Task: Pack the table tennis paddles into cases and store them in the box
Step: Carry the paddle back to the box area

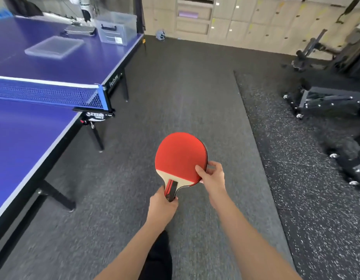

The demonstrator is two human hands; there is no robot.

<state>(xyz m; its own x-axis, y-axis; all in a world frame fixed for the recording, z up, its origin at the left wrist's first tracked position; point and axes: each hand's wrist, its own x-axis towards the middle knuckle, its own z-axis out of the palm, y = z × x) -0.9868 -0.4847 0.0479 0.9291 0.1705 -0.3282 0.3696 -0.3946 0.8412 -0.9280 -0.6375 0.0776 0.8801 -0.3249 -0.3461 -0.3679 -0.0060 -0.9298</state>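
You hold the paddle [180,156] over the floor [175,87], left hand [162,207] curled round its handle, right hand [212,174] pinching its edge to steady it, with case [79,30] and box [116,28] far off on the desk [33,128].

paddle [180,156]: 1 | box [116,30]: 1 | lid [54,47]: 1 | net [47,96]: 1

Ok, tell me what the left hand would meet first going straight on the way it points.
The left hand points forward along the red-faced wooden paddle it grips. Beyond it only grey carpeted floor shows; the blue table-tennis table stands to its left. The way looks free, though depth is unclear.
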